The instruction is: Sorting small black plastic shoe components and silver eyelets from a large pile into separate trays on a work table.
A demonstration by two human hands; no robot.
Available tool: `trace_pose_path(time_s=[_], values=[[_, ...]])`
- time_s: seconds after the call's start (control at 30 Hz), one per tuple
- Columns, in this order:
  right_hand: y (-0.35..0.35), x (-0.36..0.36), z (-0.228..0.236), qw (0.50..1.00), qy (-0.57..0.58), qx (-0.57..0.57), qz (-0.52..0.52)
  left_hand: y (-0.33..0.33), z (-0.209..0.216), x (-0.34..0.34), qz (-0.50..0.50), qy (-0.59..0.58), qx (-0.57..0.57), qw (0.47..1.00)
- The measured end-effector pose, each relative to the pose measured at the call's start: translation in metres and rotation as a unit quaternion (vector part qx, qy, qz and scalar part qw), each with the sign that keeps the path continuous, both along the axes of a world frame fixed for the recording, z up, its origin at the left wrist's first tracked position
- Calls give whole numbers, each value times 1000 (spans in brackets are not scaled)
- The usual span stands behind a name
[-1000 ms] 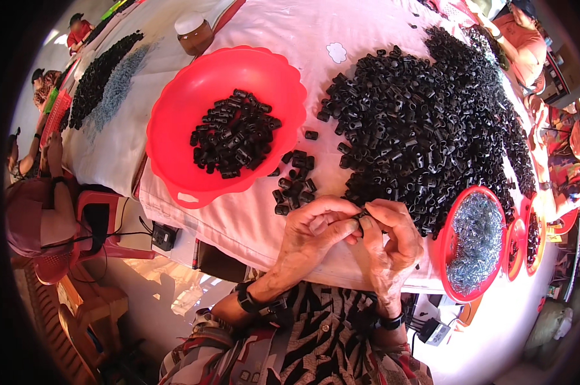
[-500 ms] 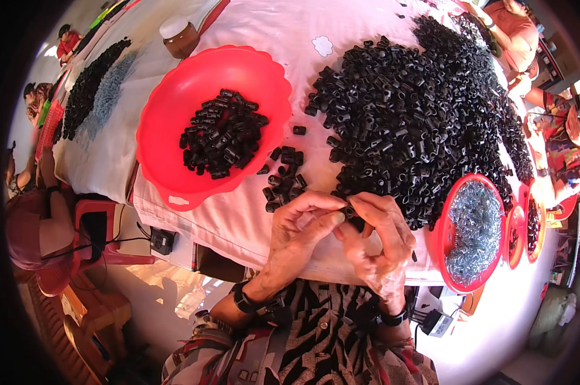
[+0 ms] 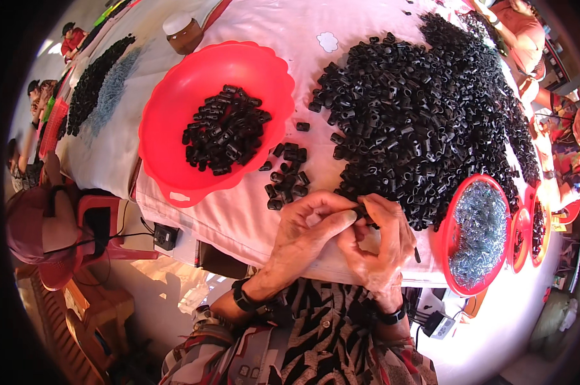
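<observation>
My left hand (image 3: pixel 310 228) and my right hand (image 3: pixel 381 237) meet at the near edge of the big pile of small black plastic parts (image 3: pixel 408 122). Between the fingertips of both hands is one small black part (image 3: pixel 362 214), mostly covered by the fingers. Thumb and forefinger are pinched on each side. Left of the pile, a small group of loose black parts (image 3: pixel 290 173) lies on the pink cloth. Beyond it stands a red scalloped basin (image 3: pixel 168 122) with a heap of the same black parts inside.
A red oval tray (image 3: pixel 448 256) of clear bluish small pieces (image 3: pixel 479 231) stands at the right table edge, with smaller red trays beyond. A brown jar with a white lid (image 3: pixel 183 33) is at the back left. Other people sit along both sides.
Both hands remain together, still pinching the small black part; the fingers have shifted slightly and now cover more of it. The view has moved a little.
</observation>
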State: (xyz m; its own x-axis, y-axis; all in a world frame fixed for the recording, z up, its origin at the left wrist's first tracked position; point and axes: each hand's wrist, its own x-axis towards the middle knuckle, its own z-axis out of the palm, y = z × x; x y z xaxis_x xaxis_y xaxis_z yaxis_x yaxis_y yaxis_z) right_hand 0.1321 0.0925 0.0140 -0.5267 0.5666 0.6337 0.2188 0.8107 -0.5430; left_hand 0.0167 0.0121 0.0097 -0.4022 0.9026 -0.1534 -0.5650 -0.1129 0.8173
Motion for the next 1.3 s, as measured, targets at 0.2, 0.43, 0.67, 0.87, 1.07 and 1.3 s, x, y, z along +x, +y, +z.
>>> trace_pose_path(time_s=[0.2, 0.43, 0.67, 0.87, 1.07, 1.3], values=[[-3, 3, 1, 1000, -6, 17, -25, 0, -2, 0, -4, 47, 2, 999], [-5, 6, 1, 998, -22, 51, 5, -2, -5, 0, -4, 73, 34, 997], [-6, 6, 1, 997, -2, -74, 5, -4, -4, -2, -20, 81, -36, 996], [-3, 3, 0, 998, 9, -61, 13, -4, -11, -1, -14, 79, 10, 997], [0, 4, -2, 1000, 21, 4, 12, -3, -12, -3, -15, 2, 10, 1000], [-2, 3, -2, 1000, 11, 16, 16, -6, -1, -6, -14, 34, -11, 999]])
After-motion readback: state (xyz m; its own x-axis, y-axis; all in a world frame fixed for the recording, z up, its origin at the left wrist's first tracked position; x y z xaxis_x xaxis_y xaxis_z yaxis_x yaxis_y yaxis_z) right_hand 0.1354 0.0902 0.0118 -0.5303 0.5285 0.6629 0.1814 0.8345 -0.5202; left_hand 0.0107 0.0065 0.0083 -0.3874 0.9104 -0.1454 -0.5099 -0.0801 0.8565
